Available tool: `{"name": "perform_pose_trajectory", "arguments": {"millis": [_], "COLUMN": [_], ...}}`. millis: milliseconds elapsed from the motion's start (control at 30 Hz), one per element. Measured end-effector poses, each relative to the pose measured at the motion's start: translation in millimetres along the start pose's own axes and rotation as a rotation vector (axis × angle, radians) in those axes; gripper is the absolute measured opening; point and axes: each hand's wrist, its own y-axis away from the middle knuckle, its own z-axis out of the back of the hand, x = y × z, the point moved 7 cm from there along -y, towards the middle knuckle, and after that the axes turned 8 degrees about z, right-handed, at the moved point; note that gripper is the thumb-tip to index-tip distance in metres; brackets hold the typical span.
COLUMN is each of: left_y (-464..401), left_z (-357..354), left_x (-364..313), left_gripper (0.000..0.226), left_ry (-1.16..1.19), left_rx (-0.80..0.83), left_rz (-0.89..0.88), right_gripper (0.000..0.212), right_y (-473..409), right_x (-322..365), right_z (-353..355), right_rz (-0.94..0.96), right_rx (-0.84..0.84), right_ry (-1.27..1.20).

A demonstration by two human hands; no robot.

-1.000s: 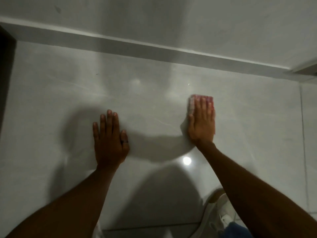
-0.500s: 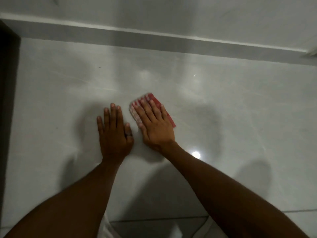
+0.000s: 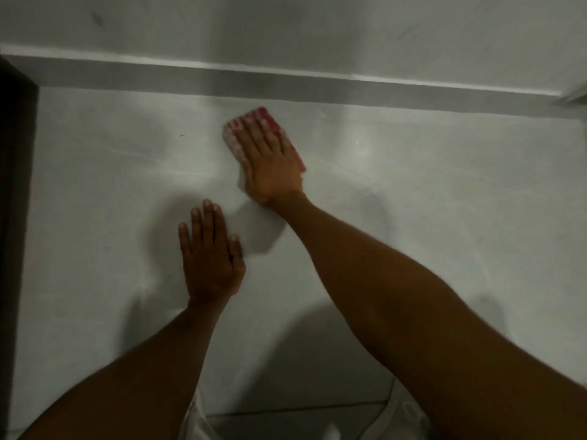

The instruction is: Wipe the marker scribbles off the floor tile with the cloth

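Note:
A folded red and white cloth (image 3: 234,138) lies flat on the pale grey floor tile (image 3: 428,201), near the skirting. My right hand (image 3: 270,163) presses down on it with the fingers spread flat, covering most of it. My left hand (image 3: 211,255) rests palm down on the tile, nearer to me and a little to the left, holding nothing; a ring shows on one finger. I can make out no clear marker scribbles on the tile; a small dark speck (image 3: 181,135) sits left of the cloth.
A grey skirting strip (image 3: 317,87) and a white wall (image 3: 286,30) bound the tile at the far side. A dark edge (image 3: 16,185) runs down the left. A grout line (image 3: 286,409) crosses near my body. White clothing (image 3: 193,420) shows at the bottom.
My right hand slid the cloth left across the tile until it was beside my left hand, then pushed it away from me toward the skirting. My left hand stayed planted.

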Motion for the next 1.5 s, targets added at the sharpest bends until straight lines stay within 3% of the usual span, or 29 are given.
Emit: {"name": "perform_pose_trajectory", "arguments": {"millis": [233, 433, 533, 600, 667, 733, 800, 867, 933, 1000, 1100, 1200, 1267, 1367, 1500], "left_y": [-1, -2, -3, -13, -25, -21, -2, 8, 2, -17, -61, -110, -134, -161, -187], "left_z": [-7, -6, 2, 1, 30, 84, 147, 219, 287, 364, 473, 540, 548, 521, 491], "left_x": [6, 4, 2, 4, 9, 12, 10, 9, 18, 44, 96, 162, 206, 257, 279], "left_gripper": [0.068, 0.067, 0.069, 0.07, 0.068, 0.064, 0.064, 0.063, 0.053, 0.037, 0.018, 0.024, 0.022, 0.031, 0.034], "left_ry": [0.016, -0.032, -0.043, -0.031, 0.213, 0.577, 0.854, 1.101, 1.326, 1.427, 1.437, 1.423, 1.441, 1.42, 1.288], "left_rx": [-0.016, 0.018, 0.176, 0.449, 0.773, 0.974, 1.081, 1.054, 0.866, 0.54, 0.119, -0.211, -0.341, -0.336, -0.024], "left_rz": [-0.019, -0.019, 0.006, 0.013, 0.218, 0.61, 0.835, 0.877, 0.931, 0.974, 0.894, 0.891, 0.96, 1.142, 1.154], "right_gripper": [0.073, 0.087, 0.088, 0.089, 0.083, 0.059, 0.045, 0.034, 0.041, 0.056, 0.053, 0.042, 0.034, 0.032, 0.033], "right_y": [91, 138, 168, 184, 190, 184, 165, 137, 110, 76, 1, -86, -142, -204, -229], "right_x": [-114, -106, -47, -6, 36, 74, 111, 154, 195, 238, 303, 374, 421, 470, 485], "right_z": [28, 11, -1, -15, 1, 48, 100, 152, 206, 267, 348, 390, 391, 366, 339], "right_rz": [-0.406, -0.637, -0.598, -0.53, -0.547, -0.714, -0.845, -0.841, -0.782, -0.653, -0.327, -0.119, 0.033, 0.164, 0.185], "right_rx": [-0.133, -0.058, 0.106, 0.319, 0.519, 0.469, 0.357, 0.325, 0.404, 0.523, 0.585, 0.447, 0.351, 0.316, 0.321], "right_ry": [-0.01, -0.08, -0.097, -0.163, -0.485, -0.906, -1.333, -1.674, -1.828, -1.729, -1.315, -0.956, -0.643, -0.208, 0.112]}}
